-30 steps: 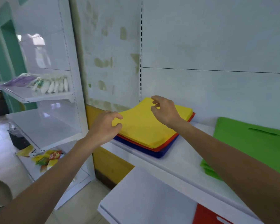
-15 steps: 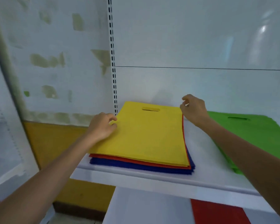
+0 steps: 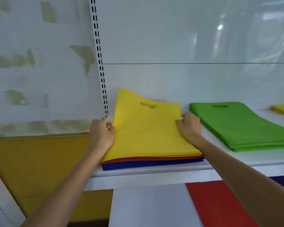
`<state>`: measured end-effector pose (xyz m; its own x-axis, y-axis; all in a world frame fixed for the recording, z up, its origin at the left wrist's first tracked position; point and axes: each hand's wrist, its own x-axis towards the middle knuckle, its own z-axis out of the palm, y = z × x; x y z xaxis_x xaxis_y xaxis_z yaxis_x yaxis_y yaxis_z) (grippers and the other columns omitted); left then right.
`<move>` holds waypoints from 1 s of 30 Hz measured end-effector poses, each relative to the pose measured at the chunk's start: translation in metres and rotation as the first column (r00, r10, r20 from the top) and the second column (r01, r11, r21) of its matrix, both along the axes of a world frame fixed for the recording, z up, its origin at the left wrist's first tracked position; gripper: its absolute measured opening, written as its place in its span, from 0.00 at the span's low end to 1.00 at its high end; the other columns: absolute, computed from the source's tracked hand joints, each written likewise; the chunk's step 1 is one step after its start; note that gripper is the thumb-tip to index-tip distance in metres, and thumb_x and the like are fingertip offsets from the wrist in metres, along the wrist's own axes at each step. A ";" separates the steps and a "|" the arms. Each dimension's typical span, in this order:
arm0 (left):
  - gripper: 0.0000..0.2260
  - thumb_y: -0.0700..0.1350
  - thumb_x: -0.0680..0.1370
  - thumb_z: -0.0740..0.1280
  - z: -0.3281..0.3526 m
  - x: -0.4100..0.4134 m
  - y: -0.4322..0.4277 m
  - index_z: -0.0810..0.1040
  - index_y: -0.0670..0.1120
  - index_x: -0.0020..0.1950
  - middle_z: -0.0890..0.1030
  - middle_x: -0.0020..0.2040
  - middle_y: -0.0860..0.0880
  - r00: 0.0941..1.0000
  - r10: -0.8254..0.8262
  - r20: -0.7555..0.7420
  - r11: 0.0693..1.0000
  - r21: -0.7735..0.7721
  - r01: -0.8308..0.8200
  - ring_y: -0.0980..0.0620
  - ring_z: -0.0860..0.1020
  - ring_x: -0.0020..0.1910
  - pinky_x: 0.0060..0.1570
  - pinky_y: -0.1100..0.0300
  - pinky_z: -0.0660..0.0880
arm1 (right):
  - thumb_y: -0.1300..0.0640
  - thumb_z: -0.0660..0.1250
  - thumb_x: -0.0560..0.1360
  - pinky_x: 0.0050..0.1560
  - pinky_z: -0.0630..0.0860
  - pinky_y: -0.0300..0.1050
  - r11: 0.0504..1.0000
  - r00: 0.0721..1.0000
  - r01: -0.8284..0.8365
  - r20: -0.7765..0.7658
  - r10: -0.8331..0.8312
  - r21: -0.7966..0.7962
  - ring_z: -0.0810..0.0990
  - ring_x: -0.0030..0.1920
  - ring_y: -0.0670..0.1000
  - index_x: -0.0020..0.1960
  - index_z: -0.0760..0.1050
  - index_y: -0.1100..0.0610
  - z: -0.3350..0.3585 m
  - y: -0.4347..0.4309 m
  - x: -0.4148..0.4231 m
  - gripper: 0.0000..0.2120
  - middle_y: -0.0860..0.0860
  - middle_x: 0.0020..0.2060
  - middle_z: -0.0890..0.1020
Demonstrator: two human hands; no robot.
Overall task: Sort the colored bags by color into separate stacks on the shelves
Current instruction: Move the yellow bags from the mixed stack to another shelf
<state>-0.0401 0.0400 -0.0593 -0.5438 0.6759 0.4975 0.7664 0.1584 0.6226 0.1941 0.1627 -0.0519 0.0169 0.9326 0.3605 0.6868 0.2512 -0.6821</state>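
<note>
Yellow flat fabric bags [image 3: 147, 135], topping red bags [image 3: 151, 159] and blue bags [image 3: 154, 165] on the white shelf [image 3: 154, 175], are now pinched at 2 side edges by left hand [image 3: 102, 135] and right hand [image 3: 189, 128], newly lifting for separation.

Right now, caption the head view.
Left hand and right hand pinch yellow bags atop red bags and blue bags, beside a green stack.

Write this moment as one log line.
left hand: grips yellow bags | right hand: grips yellow bags | below: red bags, blue bags | green stack: apart
</note>
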 end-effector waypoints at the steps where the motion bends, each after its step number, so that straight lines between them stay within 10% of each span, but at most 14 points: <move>1: 0.04 0.39 0.76 0.65 0.001 0.001 -0.002 0.78 0.40 0.49 0.80 0.49 0.40 1.000 -0.003 -0.007 1.000 0.024 0.003 0.44 0.77 0.48 0.44 0.60 0.66 | 0.57 0.65 0.76 0.51 0.74 0.50 1.000 1.000 -0.002 -0.002 0.002 0.024 0.76 0.51 0.57 0.56 0.72 0.63 0.000 -0.001 0.000 0.12 0.57 0.50 0.79; 14: 0.04 0.42 0.78 0.63 0.018 0.012 -0.011 0.74 0.42 0.48 0.81 0.42 0.44 0.960 0.081 -0.268 0.980 0.195 -0.028 0.43 0.78 0.39 0.33 0.57 0.69 | 0.59 0.64 0.76 0.42 0.71 0.47 0.966 0.994 -0.051 -0.078 0.073 0.252 0.74 0.43 0.53 0.46 0.70 0.59 0.010 -0.003 0.006 0.04 0.53 0.41 0.75; 18: 0.04 0.40 0.77 0.65 0.042 0.035 -0.006 0.78 0.42 0.49 0.82 0.43 0.45 0.964 -0.067 -0.258 0.953 0.270 0.139 0.47 0.78 0.38 0.38 0.58 0.70 | 0.63 0.65 0.76 0.38 0.69 0.46 0.947 0.978 -0.060 -0.170 0.119 0.314 0.71 0.36 0.53 0.54 0.70 0.60 0.037 -0.008 0.045 0.08 0.51 0.32 0.72; 30: 0.08 0.40 0.74 0.64 0.047 0.332 0.076 0.82 0.45 0.47 0.81 0.44 0.48 0.689 -0.638 -0.343 0.650 0.239 0.721 0.52 0.77 0.40 0.43 0.63 0.69 | 0.66 0.62 0.74 0.42 0.60 0.34 0.870 0.928 0.354 -0.010 -0.374 0.342 0.71 0.41 0.49 0.54 0.79 0.61 0.059 -0.046 0.376 0.12 0.55 0.51 0.82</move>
<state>0.2918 0.1162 -0.0126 0.1478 0.5817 0.7998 0.6864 -0.6426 0.3405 0.5705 0.1167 0.0076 0.3030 0.6897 0.6577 0.8073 0.1810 -0.5617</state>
